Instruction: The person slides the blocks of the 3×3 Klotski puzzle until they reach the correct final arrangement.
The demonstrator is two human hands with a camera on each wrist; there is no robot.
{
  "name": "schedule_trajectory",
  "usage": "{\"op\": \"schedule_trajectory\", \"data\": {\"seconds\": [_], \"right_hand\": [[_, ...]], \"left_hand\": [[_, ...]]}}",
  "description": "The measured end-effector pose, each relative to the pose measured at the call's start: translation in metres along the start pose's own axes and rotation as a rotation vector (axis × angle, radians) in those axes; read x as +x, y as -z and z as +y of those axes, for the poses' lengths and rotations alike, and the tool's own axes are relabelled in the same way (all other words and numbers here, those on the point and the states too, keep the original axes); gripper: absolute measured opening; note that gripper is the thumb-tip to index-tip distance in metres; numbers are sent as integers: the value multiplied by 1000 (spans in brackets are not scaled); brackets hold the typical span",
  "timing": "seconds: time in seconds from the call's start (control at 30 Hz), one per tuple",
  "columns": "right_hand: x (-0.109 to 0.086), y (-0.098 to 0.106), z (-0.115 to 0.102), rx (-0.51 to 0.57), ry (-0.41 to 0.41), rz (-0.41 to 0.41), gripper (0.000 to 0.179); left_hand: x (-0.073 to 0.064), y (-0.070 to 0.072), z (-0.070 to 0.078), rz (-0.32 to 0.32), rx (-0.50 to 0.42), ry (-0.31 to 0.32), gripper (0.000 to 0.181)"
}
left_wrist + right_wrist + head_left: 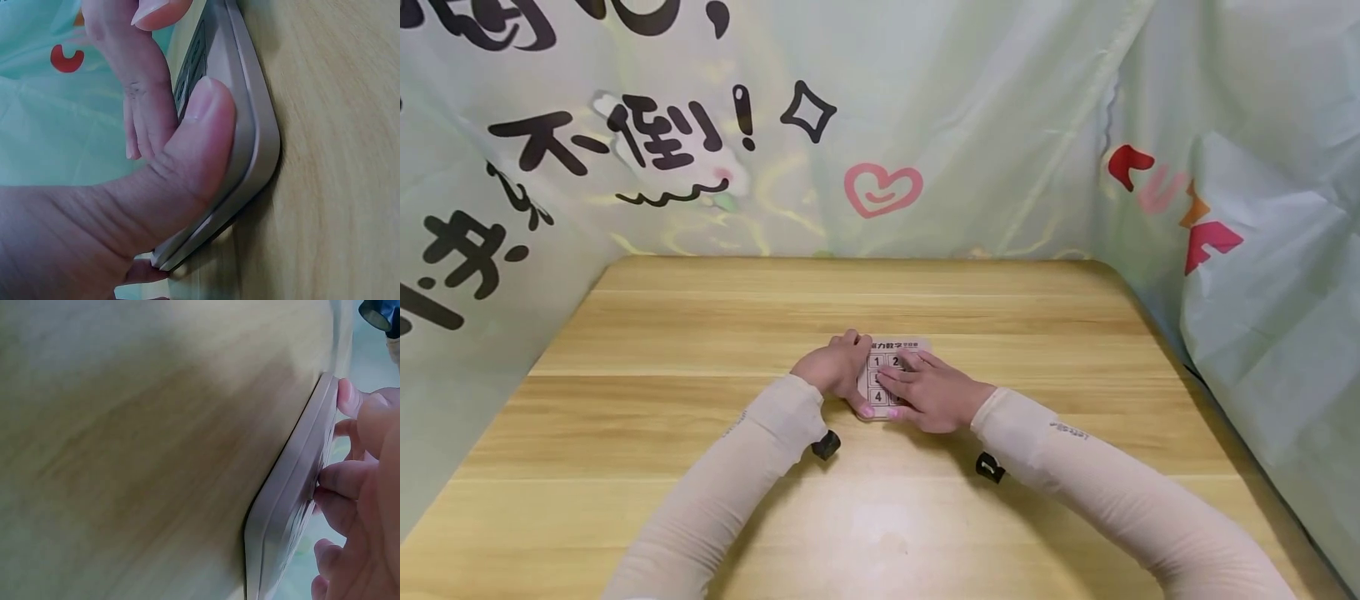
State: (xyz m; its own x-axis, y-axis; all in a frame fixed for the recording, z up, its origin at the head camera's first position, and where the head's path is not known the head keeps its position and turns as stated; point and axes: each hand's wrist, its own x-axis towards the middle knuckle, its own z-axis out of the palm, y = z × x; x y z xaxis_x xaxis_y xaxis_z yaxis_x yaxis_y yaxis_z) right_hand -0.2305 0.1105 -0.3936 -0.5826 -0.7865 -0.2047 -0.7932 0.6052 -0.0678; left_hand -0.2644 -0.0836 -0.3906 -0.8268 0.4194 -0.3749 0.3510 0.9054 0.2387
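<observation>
A pale pink number sliding puzzle [877, 380] lies flat on the table, with numbered square tiles and a printed title along its far edge. My left hand [837, 368] holds it by the left side; in the left wrist view the thumb presses on a rounded corner of the puzzle [247, 134]. From the right, my right hand [942, 395] reaches across the tiles with fingers extended. Its fingertips touch the face of the puzzle [281, 503] in the right wrist view. Several tiles on the right are hidden under this hand.
The wooden table [700, 333] spreads around the puzzle. Behind it hangs a pale green cloth [985, 125] with dark lettering and a pink heart; the cloth continues along both sides. A small black device [826, 445] sits under the left wrist, another black device [990, 467] under the right.
</observation>
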Motion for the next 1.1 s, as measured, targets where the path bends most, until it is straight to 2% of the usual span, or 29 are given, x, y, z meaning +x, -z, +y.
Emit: {"op": "schedule_trajectory", "data": {"seconds": [0.17, 0.43, 0.57, 0.8, 0.97, 1.1], "right_hand": [[-4, 2, 2, 12, -12, -5, 62], [-23, 4, 12, 36, -56, -15, 61], [-28, 2, 12, 39, -36, -3, 59], [-23, -1, -5, 24, 61, 3, 58], [-18, -1, -6, 19, 73, 5, 57], [-9, -1, -2, 12, 61, 20, 55]], "left_hand": [[0, 0, 1, 7, -18, 0, 104], [0, -1, 0, 3, -35, 18, 106], [0, -1, 0, 2, -36, 16, 107], [-1, 0, 0, 10, -51, 0, 107], [-1, -1, -1, 28, -54, -17, 101], [-4, -1, -1, 21, -47, -6, 100]]}}
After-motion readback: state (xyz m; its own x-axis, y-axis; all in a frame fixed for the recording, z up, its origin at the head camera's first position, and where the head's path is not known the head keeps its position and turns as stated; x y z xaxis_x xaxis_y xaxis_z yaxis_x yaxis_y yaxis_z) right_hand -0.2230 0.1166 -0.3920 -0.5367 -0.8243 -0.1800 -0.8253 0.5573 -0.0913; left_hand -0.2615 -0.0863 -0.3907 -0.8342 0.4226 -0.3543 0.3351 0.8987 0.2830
